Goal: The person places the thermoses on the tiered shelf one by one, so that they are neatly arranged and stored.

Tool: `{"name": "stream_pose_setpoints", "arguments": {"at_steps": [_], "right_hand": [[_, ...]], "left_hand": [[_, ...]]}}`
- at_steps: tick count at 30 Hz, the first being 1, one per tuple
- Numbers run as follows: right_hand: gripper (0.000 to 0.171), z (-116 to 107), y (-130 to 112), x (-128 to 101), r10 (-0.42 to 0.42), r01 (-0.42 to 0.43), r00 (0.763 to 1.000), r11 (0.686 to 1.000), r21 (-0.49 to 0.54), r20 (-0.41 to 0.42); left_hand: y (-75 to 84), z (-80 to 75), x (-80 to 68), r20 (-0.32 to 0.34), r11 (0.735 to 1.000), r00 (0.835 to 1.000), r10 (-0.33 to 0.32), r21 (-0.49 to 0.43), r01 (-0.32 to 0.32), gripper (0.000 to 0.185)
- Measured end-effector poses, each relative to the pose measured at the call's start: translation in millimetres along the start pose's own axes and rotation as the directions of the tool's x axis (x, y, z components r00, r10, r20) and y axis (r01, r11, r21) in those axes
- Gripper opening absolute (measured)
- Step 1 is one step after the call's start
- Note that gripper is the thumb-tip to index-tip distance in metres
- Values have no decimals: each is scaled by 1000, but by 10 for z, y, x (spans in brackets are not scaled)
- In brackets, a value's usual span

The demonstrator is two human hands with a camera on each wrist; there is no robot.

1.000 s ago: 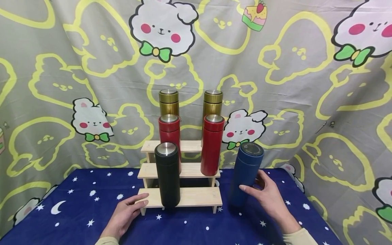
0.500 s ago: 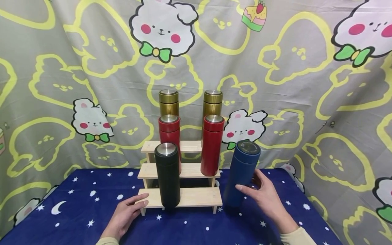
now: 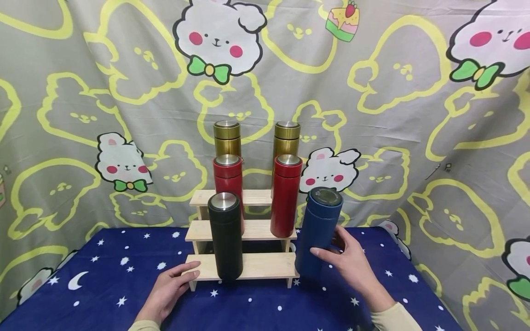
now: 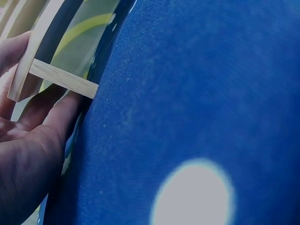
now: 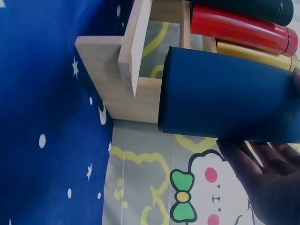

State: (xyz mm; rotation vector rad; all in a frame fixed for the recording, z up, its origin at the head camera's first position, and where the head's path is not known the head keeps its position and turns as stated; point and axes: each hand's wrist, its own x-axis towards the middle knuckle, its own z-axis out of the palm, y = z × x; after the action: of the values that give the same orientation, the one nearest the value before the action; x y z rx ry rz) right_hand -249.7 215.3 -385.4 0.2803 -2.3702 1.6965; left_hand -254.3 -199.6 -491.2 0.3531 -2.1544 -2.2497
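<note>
My right hand (image 3: 352, 266) grips a dark blue insulated bottle (image 3: 319, 234), thumb in front and fingers behind. The bottle leans slightly, its base right at the right end of the lowest step of a three-tier wooden stand (image 3: 269, 266). In the right wrist view, the blue bottle (image 5: 229, 98) hangs beside the step with its base off the table. My left hand (image 3: 169, 289) holds the left end of that step; in the left wrist view, fingers lie above and below the board (image 4: 28, 65). A black insulated bottle (image 3: 225, 239) stands on the step's left half.
Two red bottles (image 3: 285, 197) stand on the middle step. Behind them, two gold bottles (image 3: 286, 138) stand on the top step, partly hidden. A blue star-patterned cloth (image 3: 124, 276) covers the table, and a grey cartoon-print curtain (image 3: 372, 138) hangs behind and at the sides.
My right hand has carried the blue bottle leftward, from beside the stand up to the right end of the lowest step. The left hand has stayed at the step's left end.
</note>
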Motion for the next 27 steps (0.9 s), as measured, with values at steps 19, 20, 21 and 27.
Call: {"name": "stream_pose_setpoints", "arguments": {"at_steps": [19,20,21,27], "right_hand": [[67,287,-19,44,20,-20,1000,997,79,5],[67,302,-23,45,19,-19,1000,996,83,7],[66,318,-25,47,18,-18,1000,996,86,7],[65,407,-18,62,5,-7,1000,994,113,14]], "left_hand": [[4,-10,1,-5,1000,1000,-13,11,13,39],[5,-10,1,-5,1000,1000,-13,10,13,39],[5,-10,1,-5,1000,1000,-13,11,13,39],[5,-9,-1,-4,1000,1000,-10,21,10,39]]}}
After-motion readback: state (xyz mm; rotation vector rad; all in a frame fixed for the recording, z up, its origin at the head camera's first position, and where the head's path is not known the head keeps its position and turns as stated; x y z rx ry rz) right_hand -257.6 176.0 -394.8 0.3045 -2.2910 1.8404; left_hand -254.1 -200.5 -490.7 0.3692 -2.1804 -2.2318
